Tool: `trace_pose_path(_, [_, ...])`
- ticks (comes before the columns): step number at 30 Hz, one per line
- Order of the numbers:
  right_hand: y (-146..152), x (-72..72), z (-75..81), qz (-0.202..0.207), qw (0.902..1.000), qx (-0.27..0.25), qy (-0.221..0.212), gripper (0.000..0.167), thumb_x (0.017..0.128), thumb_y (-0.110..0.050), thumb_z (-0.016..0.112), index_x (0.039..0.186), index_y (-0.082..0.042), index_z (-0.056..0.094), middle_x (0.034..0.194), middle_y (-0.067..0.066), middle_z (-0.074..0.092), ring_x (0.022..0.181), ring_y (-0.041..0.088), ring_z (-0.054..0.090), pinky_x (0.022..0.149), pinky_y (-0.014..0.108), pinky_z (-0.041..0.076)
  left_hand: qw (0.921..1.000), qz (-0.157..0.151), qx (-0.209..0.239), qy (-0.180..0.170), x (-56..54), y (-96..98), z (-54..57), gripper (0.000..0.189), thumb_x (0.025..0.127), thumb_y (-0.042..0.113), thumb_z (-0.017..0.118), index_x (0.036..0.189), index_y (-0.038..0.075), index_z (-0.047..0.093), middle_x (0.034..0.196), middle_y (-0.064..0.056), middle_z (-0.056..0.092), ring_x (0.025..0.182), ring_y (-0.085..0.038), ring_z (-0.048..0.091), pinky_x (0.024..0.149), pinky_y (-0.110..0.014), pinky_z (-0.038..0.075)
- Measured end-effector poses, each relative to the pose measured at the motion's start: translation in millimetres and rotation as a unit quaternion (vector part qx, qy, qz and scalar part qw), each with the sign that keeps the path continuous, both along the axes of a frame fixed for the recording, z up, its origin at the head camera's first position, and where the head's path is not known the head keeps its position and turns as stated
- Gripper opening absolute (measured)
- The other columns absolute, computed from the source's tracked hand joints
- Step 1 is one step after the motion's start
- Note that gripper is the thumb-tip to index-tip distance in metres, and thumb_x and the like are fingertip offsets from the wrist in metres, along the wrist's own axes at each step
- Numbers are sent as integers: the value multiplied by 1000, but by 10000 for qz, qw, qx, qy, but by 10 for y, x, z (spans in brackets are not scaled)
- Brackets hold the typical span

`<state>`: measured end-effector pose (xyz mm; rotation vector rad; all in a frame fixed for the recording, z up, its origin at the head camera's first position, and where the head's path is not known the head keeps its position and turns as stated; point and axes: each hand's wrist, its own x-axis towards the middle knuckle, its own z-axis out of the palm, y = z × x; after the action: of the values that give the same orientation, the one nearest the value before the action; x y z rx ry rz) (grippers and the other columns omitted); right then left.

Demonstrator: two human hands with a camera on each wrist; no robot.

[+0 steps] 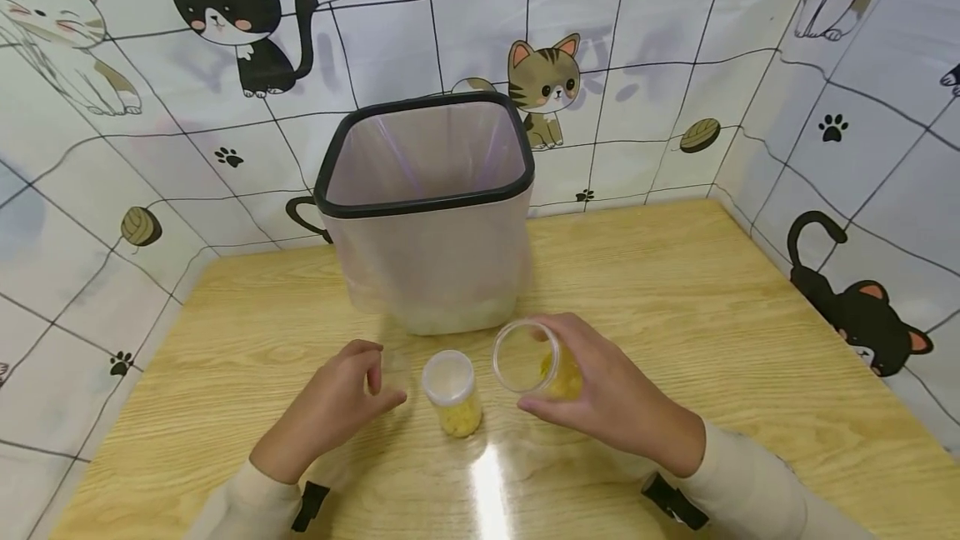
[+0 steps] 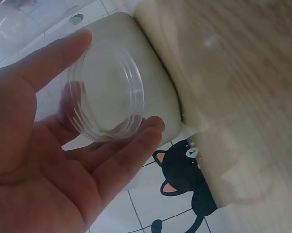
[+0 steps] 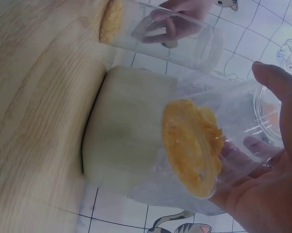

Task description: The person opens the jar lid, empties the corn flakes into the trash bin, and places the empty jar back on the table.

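Two grasps: left hand [image 1: 347, 388] on a lid [image 2: 137, 90], right hand [image 1: 611, 394] round an uncapped jar [image 1: 564, 377], which tilting could spill; bumping could topple the standing jar [image 1: 459, 417], well inside the table [image 1: 660, 273] edge farthest away.

Table [image 1: 637, 273]: we see light wood grain, a bright glare [image 1: 489, 490] toward the near side | Bin [image 1: 435, 273]: stands upright toward the back, black-rimmed | Jar [image 1: 454, 400]: we see it upright, clear-walled, before the bin and apart from it
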<state>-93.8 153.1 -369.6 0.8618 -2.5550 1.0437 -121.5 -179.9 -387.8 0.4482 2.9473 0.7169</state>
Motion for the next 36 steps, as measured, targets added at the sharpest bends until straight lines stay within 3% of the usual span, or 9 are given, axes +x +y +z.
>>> trace_pose_path(2, [-7, 0, 0, 4, 10000, -8, -34, 80, 75, -34, 88, 141, -14, 47, 124, -5, 59, 113, 10, 57, 91, 41, 54, 9999, 7, -47, -88, -3, -7, -24, 41, 80, 29, 83, 70, 14, 46, 130, -17, 62, 69, -12, 59, 65, -27, 44])
trace_pose_path(6, [-21, 6, -1, 26, 9999, -17, -149, 80, 75, -35, 88, 141, -15, 47, 125, -6, 59, 113, 10, 58, 91, 42, 54, 9996, -39, -139, -249, 15, -12, -71, 40, 80, 28, 83, 72, 13, 47, 117, -9, 62, 62, -11, 48, 61, -25, 42])
trace_pose_path(9, [-29, 10, 2, 24, 9998, -18, -210, 81, 75, -35, 88, 142, -15, 47, 125, -6, 59, 113, 11, 59, 91, 42, 54, 9986, -216, -472, 29, 27, -6, -112, 41, 78, 32, 85, 71, 17, 48, 109, -3, 64, 66, -9, 52, 64, -29, 41])
trace_pose_path(13, [-30, 11, 1, -9, 9998, 5, -194, 82, 74, -34, 88, 143, -15, 46, 125, -5, 59, 112, 11, 59, 90, 41, 54, 9933, -384, -972, 495, 24, 11, -162, 43, 74, 41, 86, 67, 22, 48, 110, 0, 70, 86, -12, 61, 70, -37, 38])
trace_pose_path(19, [-25, 9, -6, 18, 9999, 58, -157, 82, 75, -35, 88, 143, -16, 46, 125, -6, 59, 113, 10, 59, 91, 41, 54, 9900, -374, -1297, 401, 30, 30, -192, 43, 72, 42, 86, 66, 24, 47, 106, 5, 69, 80, -11, 53, 69, -36, 34])
trace_pose_path(28, [-22, 5, -9, 9, 9999, 138, 5, 81, 75, -35, 87, 142, -15, 47, 124, -5, 60, 112, 11, 59, 93, 41, 53, 9889, -495, -1351, 368, 62, 51, -171, 45, 69, 37, 90, 67, 23, 47, 102, 6, 64, 76, -12, 46, 67, -35, 32])
trace_pose_path(36, [-15, 1, -4, -10, 9999, 147, 41, 79, 76, -36, 87, 141, -15, 48, 123, -6, 60, 111, 10, 59, 92, 41, 53, 9878, -584, -1426, 243, 82, 43, -159, 44, 66, 39, 92, 72, 24, 50, 112, 3, 64, 86, -14, 54, 70, -38, 39])
